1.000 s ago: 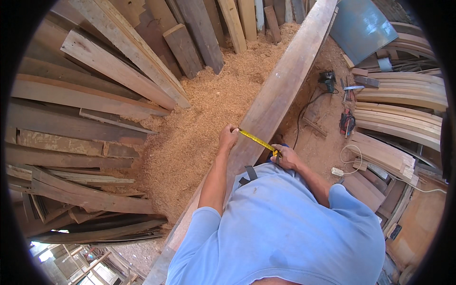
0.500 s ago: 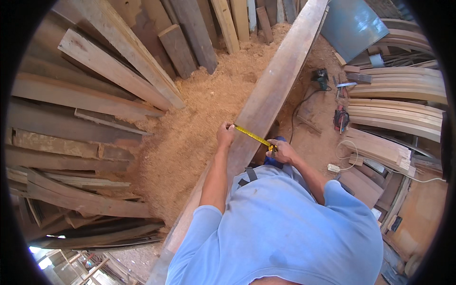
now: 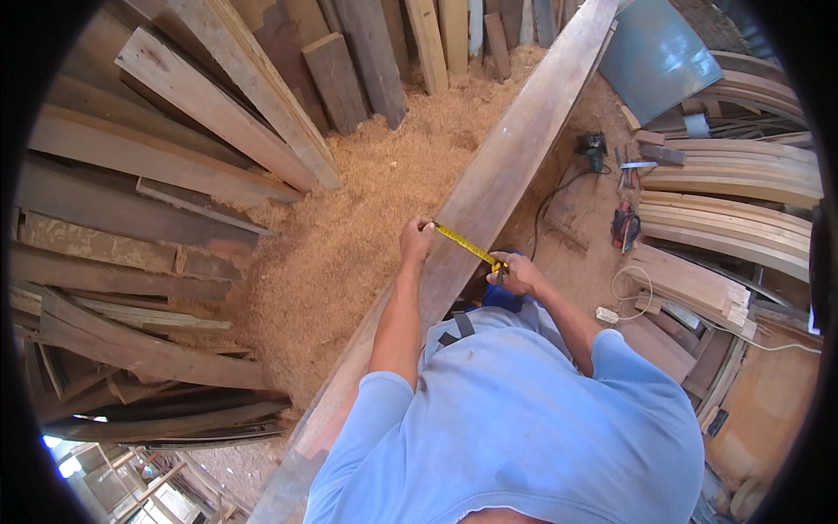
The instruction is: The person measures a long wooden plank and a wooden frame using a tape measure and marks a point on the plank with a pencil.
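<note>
A long wooden plank (image 3: pixel 515 144) runs diagonally in front of me, from the lower left to the top. Across its width stretches the yellow blade of a tape measure (image 3: pixel 464 244). At the plank's left edge my left hand (image 3: pixel 417 239) pinches the blade's end. My right hand (image 3: pixel 517 273) grips the tape's case by the right edge; the fingers hide much of the case.
Sawdust (image 3: pixel 349 253) covers the floor left of the plank, with boards (image 3: pixel 148 166) leaning beyond it. On the right lie a dark green power tool (image 3: pixel 591 151), a red tool (image 3: pixel 625 227), a white cable (image 3: pixel 650 288) and stacked timber (image 3: pixel 733 166). A blue-grey sheet (image 3: pixel 659 57) stands at the far right.
The view has shifted slightly. Both hands keep their hold on the tape measure, which still spans the plank at nearly the same place.
</note>
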### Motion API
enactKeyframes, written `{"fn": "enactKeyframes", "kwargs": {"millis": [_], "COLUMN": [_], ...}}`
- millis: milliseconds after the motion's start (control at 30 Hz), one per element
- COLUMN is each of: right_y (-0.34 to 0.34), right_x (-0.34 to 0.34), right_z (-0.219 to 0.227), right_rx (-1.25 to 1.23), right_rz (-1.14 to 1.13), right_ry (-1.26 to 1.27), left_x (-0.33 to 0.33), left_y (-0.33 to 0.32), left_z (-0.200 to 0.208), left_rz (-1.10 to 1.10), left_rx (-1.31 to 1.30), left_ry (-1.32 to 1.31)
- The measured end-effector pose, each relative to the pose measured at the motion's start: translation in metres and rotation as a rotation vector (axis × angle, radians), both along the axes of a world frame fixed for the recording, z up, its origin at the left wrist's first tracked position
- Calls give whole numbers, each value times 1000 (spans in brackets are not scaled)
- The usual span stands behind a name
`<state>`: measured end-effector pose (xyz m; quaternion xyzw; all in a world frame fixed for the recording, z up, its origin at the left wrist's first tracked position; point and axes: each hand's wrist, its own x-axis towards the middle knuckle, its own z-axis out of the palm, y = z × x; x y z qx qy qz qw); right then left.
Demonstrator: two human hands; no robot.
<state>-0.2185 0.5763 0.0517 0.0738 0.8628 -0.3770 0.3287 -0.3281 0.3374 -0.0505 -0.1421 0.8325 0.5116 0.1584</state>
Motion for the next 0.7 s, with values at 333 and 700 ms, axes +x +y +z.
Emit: {"fn": "enactKeyframes", "kwargs": {"millis": [333, 700], "right_y": [5, 18], "right_x": [-3, 3], "right_z": [-7, -10], "right_rx": [-28, -77], "right_rz": [32, 23], "right_ry": [26, -10], "left_x": [-2, -2], "left_y": [-4, 3], "left_z": [-10, -17], "left_rz": [21, 26], "left_rx": [68, -33], "left_ry": [-65, -19]}}
